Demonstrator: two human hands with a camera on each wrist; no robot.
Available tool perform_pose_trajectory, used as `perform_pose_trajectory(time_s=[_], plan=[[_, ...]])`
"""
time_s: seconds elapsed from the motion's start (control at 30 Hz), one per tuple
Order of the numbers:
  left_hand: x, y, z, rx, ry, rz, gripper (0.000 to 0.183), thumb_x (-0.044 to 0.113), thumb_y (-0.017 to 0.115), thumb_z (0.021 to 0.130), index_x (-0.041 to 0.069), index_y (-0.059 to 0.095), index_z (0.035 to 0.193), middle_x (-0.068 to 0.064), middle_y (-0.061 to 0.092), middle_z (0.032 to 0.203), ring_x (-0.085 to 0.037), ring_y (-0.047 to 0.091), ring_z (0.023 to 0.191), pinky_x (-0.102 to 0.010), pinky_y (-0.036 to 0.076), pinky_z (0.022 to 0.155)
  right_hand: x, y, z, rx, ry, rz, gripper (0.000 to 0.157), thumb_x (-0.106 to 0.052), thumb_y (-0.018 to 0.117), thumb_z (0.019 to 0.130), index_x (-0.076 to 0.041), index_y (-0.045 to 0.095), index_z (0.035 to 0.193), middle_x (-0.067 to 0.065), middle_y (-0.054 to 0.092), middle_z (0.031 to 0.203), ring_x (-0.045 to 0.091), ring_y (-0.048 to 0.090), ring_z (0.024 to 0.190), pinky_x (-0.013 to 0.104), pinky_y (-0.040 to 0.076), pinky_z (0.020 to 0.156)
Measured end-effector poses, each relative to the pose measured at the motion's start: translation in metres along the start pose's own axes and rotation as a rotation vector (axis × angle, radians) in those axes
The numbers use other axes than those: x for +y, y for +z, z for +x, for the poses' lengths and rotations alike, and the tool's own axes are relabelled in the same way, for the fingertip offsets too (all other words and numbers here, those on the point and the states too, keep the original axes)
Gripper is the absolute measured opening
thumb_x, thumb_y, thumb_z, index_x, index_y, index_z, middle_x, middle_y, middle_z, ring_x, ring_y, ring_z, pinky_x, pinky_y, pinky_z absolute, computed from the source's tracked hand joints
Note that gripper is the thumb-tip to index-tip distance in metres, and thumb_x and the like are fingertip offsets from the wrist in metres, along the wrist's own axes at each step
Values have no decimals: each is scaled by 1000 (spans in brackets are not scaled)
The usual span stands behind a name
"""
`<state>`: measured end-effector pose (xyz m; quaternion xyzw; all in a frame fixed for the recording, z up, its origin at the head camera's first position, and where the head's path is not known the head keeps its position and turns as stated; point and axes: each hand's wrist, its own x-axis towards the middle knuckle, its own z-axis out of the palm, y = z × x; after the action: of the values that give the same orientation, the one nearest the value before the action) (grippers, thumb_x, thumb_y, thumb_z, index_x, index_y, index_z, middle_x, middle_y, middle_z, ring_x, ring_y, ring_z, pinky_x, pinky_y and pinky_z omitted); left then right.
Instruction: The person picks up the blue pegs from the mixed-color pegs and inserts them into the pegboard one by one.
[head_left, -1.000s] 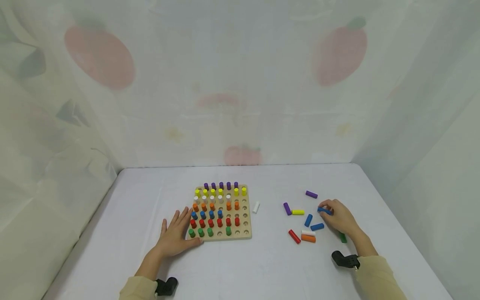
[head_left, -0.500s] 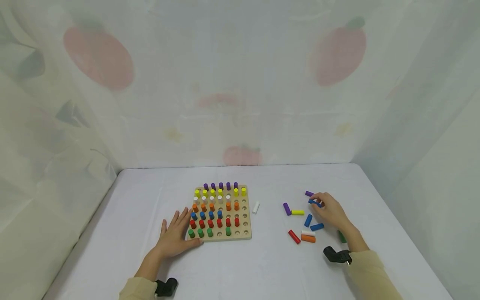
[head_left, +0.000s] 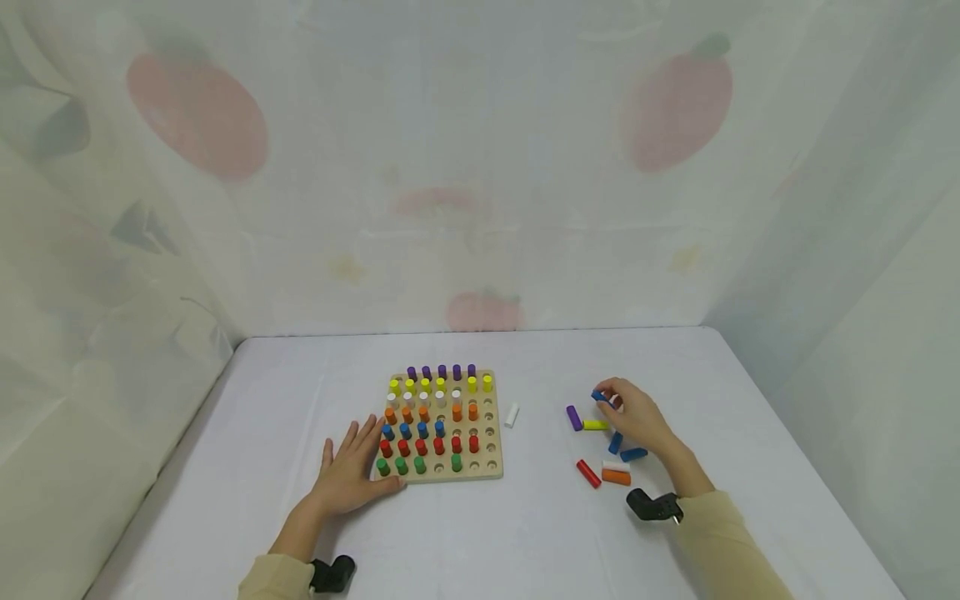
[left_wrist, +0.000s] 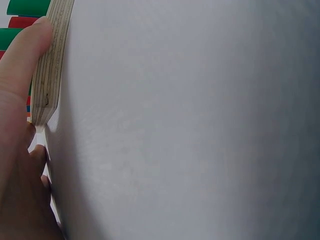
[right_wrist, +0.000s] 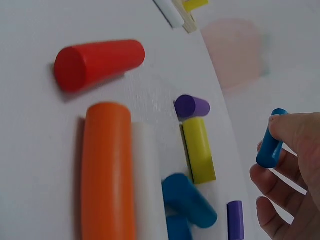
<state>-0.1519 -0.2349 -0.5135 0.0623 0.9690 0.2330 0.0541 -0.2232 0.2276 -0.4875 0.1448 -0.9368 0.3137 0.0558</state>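
Note:
A wooden pegboard (head_left: 497,467) holds rows of upright pegs coloured green, red, blue, orange, white, yellow and purple, with several bare holes towards its right side. My left hand (head_left: 347,479) rests at its near left corner, fingers spread along the left side and thumb against the front edge. In the left wrist view the thumb (left_wrist: 22,55) lies on the layered wooden edge. Over the loose pegs on the right, my right hand (head_left: 643,421) pinches a blue peg (right_wrist: 270,150) between thumb and fingers, above the table.
Loose pegs lie under and near the right hand: red (head_left: 588,473), orange (head_left: 617,477), white (head_left: 617,466), yellow (head_left: 596,425), purple (head_left: 573,417) and two blue ones (head_left: 633,454). Another white peg (head_left: 512,415) lies just right of the board. Printed curtains surround the table (head_left: 525,542).
My right hand has moved left with the blue peg, past the far purple peg and over towards the yellow one. The left hand and the board have stayed in place.

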Motion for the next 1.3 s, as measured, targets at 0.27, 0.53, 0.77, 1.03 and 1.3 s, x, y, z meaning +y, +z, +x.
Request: perform_pose_trajectory(time_s=[0.27,0.53,0.77,1.03,1.3], plan=[[0,0,0,-10,-2,1,108,70,65,64,16,23,147,-12,18,153,-40,6,140,-67,-10,103,-14,5,6,8,-55,31,29,-9,64,85,-9,57,114,2,58,90,13,53,77,21,48,62],[-1,0,1,-8,0,3,108,71,64,64,17,22,148,-11,17,154,-40,6,140,-66,-10,103,-25,12,14,-28,-81,102,29,-9,62,87,-9,57,115,5,61,95,16,60,82,25,52,65],[-3,2,1,-7,1,3,109,71,64,64,16,22,148,-11,17,154,-40,6,140,-66,-10,103,-32,20,20,-51,-81,147,27,-10,61,86,-10,58,113,6,64,99,18,63,84,29,54,69],[-2,1,0,-12,1,8,109,71,63,64,15,22,148,-11,17,154,-40,6,140,-66,-10,103,-45,25,22,-78,-63,182,24,-11,61,86,-12,58,110,6,65,102,18,65,86,22,53,63],[0,-1,-1,-6,0,5,109,71,64,64,15,23,147,-12,18,153,-40,7,140,-67,-9,103,-58,33,28,-78,-128,208,20,-7,62,85,-11,58,104,3,66,98,14,64,82,21,52,64]])
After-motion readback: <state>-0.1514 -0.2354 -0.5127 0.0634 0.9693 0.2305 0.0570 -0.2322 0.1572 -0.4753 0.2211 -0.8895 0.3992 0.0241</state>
